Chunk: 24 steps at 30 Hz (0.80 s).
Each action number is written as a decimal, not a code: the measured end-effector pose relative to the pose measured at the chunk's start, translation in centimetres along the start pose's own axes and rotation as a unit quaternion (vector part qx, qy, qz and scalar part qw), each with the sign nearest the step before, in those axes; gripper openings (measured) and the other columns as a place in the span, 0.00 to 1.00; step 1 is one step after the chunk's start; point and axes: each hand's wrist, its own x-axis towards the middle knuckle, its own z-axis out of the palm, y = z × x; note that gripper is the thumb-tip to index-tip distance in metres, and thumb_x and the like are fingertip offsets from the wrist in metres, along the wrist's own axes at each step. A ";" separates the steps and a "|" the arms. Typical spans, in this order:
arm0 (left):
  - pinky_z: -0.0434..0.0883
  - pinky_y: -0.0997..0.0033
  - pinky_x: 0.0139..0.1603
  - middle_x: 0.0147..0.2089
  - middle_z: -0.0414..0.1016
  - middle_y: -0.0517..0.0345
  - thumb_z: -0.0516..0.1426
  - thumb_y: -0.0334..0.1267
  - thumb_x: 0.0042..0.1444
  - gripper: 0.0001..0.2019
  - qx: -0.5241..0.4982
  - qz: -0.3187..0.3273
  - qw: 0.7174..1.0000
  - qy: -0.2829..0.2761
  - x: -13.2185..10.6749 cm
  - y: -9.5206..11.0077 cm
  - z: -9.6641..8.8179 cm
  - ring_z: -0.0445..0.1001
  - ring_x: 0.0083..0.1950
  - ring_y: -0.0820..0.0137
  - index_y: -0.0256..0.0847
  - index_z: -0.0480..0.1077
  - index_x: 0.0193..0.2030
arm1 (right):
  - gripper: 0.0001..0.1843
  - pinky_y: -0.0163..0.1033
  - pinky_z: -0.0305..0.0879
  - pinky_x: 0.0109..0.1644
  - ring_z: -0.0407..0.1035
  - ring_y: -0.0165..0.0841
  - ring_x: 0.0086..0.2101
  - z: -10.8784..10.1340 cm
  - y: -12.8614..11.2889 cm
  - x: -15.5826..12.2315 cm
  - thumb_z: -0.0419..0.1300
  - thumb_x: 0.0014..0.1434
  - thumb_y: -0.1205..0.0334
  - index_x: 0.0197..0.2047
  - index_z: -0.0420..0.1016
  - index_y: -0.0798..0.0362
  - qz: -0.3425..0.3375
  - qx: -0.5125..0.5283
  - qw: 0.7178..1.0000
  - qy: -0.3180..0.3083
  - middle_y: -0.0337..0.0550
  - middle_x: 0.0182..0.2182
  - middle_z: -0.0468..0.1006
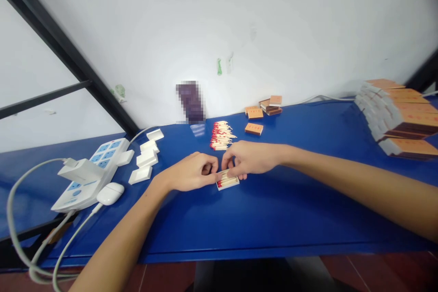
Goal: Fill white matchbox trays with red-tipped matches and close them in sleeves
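A small white matchbox tray [228,187] lies on the blue table in front of me, with red-tipped matches [226,181] side by side in it. My left hand [193,172] is closed at the tray's left end, thumb and forefinger at the match heads. From the right, my right hand [248,159] grips the tray's other end with curled fingers; part of the tray is hidden under them. Just beyond my hands is a heap of loose matches [221,136], heads mostly to the left.
White empty trays [147,158] stand in a row at left, beside a power strip [102,164] with cables and a white earphone case [110,193]. Orange matchbox sleeves [253,128] lie behind the heap. Stacked matchboxes [407,109] fill the right. A blurred-out phone-like object [191,102] leans on the wall.
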 end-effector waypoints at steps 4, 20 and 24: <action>0.55 0.75 0.28 0.24 0.63 0.65 0.52 0.38 0.60 0.09 -0.010 0.012 1.000 -0.003 -0.1 0.1 -0.2 0.59 0.26 0.76 0.38 0.63 0.30 | 0.19 0.33 0.65 0.34 0.74 0.31 0.30 -0.2 -0.2 -0.2 0.57 0.58 0.57 0.50 0.75 0.58 -0.003 -0.008 1.000 -0.004 0.43 0.31 0.81; 0.55 0.75 0.27 0.24 0.62 0.65 0.53 0.44 0.61 0.12 -0.008 0.000 1.000 0.002 0.0 0.1 -0.1 0.59 0.25 0.75 0.39 0.62 0.30 | 0.19 0.37 0.56 0.32 0.69 0.38 0.37 -4.6 4.1 -1.8 0.56 0.52 0.72 0.48 0.70 0.55 0.189 -0.359 0.904 0.138 0.52 0.47 0.73; 0.55 0.75 0.27 0.24 0.62 0.65 0.54 0.45 0.61 0.12 -0.010 -0.006 1.000 0.000 0.0 0.2 -0.1 0.59 0.25 0.75 0.39 0.61 0.31 | 0.21 0.37 0.57 0.32 0.70 0.38 0.36 -4.5 3.6 -1.8 0.55 0.51 0.76 0.49 0.70 0.57 0.209 -0.351 0.902 0.138 0.53 0.43 0.75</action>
